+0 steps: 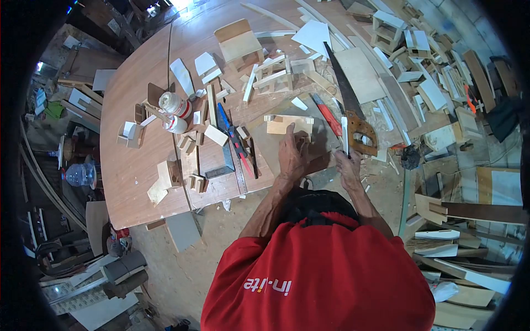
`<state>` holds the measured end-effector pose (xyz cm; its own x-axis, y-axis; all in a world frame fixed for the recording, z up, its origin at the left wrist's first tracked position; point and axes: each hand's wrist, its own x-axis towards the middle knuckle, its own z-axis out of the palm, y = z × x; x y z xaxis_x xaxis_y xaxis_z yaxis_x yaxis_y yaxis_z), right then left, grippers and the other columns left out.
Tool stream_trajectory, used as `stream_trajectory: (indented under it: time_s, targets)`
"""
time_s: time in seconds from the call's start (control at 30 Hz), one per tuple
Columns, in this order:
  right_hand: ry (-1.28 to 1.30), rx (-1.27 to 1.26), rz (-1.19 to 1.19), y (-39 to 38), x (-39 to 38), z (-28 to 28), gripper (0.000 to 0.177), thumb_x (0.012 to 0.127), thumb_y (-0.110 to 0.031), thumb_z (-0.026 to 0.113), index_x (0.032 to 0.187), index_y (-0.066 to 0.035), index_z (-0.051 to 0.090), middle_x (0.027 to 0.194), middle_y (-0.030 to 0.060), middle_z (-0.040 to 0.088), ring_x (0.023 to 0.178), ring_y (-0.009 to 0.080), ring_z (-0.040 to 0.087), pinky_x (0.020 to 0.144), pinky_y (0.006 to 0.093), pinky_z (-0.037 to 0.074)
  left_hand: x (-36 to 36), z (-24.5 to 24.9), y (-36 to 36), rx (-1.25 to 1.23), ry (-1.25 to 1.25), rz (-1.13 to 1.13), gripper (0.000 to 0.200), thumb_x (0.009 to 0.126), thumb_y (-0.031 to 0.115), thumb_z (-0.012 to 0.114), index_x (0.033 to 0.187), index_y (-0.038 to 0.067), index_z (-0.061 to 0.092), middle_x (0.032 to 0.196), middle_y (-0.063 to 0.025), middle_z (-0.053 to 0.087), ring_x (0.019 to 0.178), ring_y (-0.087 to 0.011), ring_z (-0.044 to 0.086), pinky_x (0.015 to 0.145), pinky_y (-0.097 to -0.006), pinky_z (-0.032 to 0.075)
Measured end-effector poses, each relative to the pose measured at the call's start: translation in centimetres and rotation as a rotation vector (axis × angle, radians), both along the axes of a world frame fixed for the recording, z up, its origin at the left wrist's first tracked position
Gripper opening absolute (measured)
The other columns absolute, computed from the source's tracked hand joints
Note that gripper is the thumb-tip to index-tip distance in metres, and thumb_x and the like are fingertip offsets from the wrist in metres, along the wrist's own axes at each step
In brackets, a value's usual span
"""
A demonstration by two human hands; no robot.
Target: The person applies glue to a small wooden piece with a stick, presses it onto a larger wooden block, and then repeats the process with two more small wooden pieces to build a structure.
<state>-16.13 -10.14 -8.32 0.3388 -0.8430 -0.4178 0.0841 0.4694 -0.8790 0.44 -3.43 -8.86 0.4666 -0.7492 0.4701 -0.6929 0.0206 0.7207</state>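
My left hand [292,154] holds a small light wooden piece [277,126] at the table's near edge, its index finger lying on top and the other fingers curled at the right end. To its right, my right hand [349,166] is closed around the lower end of a thin white strip [345,134]. Just beyond that hand lies a handsaw [361,135] with a brown wooden handle, its dark blade pointing away. A red-handled tool [327,116] rests between the wooden piece and the saw.
On the wooden table [127,182] are glue-smeared jars [175,105], a blue and red tool [232,135], a metal square [221,170], small blocks and a box-like wooden piece [238,41]. Wood offcuts [433,94] pile up at the right. A clear bottle [80,175] stands at the left.
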Motion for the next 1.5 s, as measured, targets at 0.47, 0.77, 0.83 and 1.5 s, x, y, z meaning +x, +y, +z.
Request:
stream_trajectory:
  time_s: [0.47,0.77,0.83,1.5]
  targets:
    - [-0.043,0.056,-0.010,0.1,1.7,0.6,0.015,0.081,-0.015,0.073,0.082,-0.011,0.059,0.063,-0.0079,0.047,0.051,0.0023,0.038,0.045,0.0203,0.029,0.7,-0.2,-0.5,-0.006,0.011,-0.057,0.073,0.076,-0.006,0.065,0.138,-0.001,0.026,0.100,-0.0166,0.064,0.090,-0.0297,0.064,0.080,-0.0394,0.050]
    - [-0.049,0.072,0.022,0.7,2.9,0.9,0.012,0.082,-0.013,0.072,0.083,-0.010,0.060,0.062,-0.0073,0.048,0.051,0.0018,0.040,0.043,0.0197,0.027,0.5,0.5,-0.2,-0.013,0.089,-0.090,0.066,0.076,-0.005,0.065,0.135,-0.001,0.034,0.098,-0.0174,0.062,0.088,-0.0318,0.062,0.078,-0.0405,0.049]
    - [-0.032,0.074,-0.026,1.0,3.2,1.5,0.010,0.082,-0.013,0.071,0.085,-0.009,0.062,0.064,-0.0070,0.050,0.050,0.0014,0.040,0.041,0.0193,0.025,0.8,0.7,0.1,0.023,0.073,-0.104,0.065,0.076,-0.004,0.065,0.134,-0.001,0.036,0.098,-0.0176,0.061,0.089,-0.0328,0.061,0.078,-0.0410,0.049]
    - [-0.043,0.103,-0.172,2.4,3.5,-0.4,0.016,0.081,-0.017,0.073,0.093,-0.007,0.070,0.071,-0.0049,0.058,0.053,0.0013,0.042,0.045,0.0192,0.028,2.6,1.2,-0.4,0.087,0.051,-0.252,0.029,0.075,0.001,0.069,0.104,0.003,0.061,0.089,-0.0140,0.060,0.073,-0.0283,0.062,0.063,-0.0355,0.050]
